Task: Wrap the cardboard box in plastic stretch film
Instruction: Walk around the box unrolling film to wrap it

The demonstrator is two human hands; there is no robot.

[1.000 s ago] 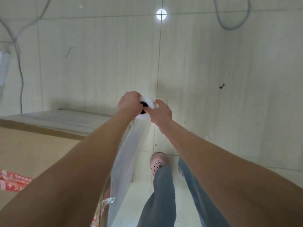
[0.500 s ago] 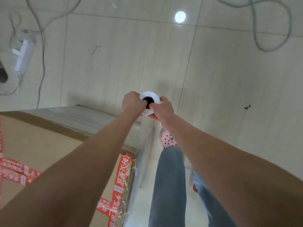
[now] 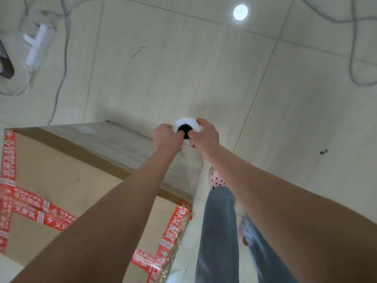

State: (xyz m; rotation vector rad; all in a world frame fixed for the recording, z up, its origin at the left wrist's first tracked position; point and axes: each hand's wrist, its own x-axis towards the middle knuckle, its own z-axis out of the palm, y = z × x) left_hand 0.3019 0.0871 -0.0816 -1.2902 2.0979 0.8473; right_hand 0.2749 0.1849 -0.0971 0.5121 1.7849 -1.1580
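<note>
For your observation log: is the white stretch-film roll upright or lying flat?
Upright: the white stretch-film roll shows its black core hole end-on from above.

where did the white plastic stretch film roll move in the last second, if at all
Yes: the white film roll went left and forward; the dark floor speck now lies farther to its right.

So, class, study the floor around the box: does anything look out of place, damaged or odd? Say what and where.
Loose cables and a white power strip trail across the floor beyond the cardboard box, a likely trip hazard for someone circling it with the film roll. A small dark speck lies on the floor at right.
</note>
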